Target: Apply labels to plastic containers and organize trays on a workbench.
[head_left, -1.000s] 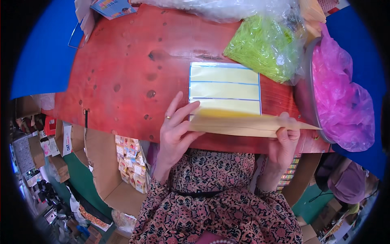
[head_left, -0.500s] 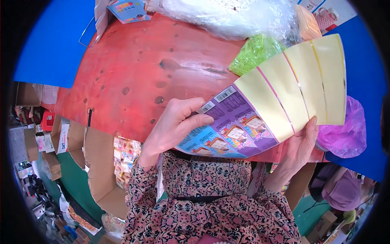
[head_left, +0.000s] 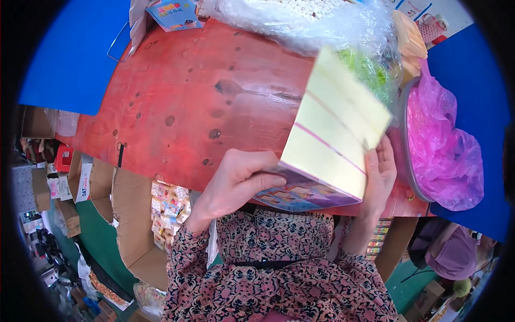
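Note:
My left hand [head_left: 238,180] is closed on the left end of a fan of printed sheets [head_left: 332,137], with the thumb on top. Pale yellow panels with pink edge lines make up most of the visible fan. At its lower front a purple and blue sheet with pictures shows, tilted toward me. My right hand [head_left: 380,174] holds the right edge of the fan, thumb and fingers close together beside it. The far part of the sheets is blurred. All of it is held above a red, worn tabletop [head_left: 177,96].
Clear plastic bags [head_left: 300,27], one over bright green shreds [head_left: 367,67], lie at the back. A round grey-rimmed container with a pink plastic bag [head_left: 442,145] stands at the right. A cardboard box [head_left: 134,225] with small packets is below left. A person in purple [head_left: 450,252] is at lower right.
The spread sheets have swung upward and leftward and now stand steeper, showing less of the printed faces. My right hand has moved left and up with them, uncovering the grey-rimmed container.

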Demonstrator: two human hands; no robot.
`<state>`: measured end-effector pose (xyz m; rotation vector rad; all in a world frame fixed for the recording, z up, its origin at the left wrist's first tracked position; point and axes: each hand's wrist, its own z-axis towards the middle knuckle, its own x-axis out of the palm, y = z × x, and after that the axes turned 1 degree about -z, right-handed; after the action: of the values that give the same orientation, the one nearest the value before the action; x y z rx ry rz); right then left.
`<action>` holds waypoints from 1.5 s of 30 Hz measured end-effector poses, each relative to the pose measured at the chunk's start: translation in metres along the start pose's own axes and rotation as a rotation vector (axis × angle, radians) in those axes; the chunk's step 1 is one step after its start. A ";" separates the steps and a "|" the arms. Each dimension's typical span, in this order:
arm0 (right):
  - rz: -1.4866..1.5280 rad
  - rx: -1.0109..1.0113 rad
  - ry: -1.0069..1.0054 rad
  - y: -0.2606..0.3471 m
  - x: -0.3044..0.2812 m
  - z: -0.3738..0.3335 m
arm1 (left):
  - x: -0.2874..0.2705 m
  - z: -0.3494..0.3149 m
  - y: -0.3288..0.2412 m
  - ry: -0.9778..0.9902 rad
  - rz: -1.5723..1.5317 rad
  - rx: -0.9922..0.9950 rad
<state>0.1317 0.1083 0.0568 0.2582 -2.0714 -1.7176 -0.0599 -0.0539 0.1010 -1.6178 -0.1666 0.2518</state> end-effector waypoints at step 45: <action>-1.123 -0.424 0.087 -0.001 -0.018 0.008 | 0.080 0.012 0.092 -0.546 -0.712 -0.223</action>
<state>0.1443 0.1224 0.0505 1.5231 -1.4595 -2.5898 0.0095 -0.0280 0.0043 -1.5697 -1.1957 0.1150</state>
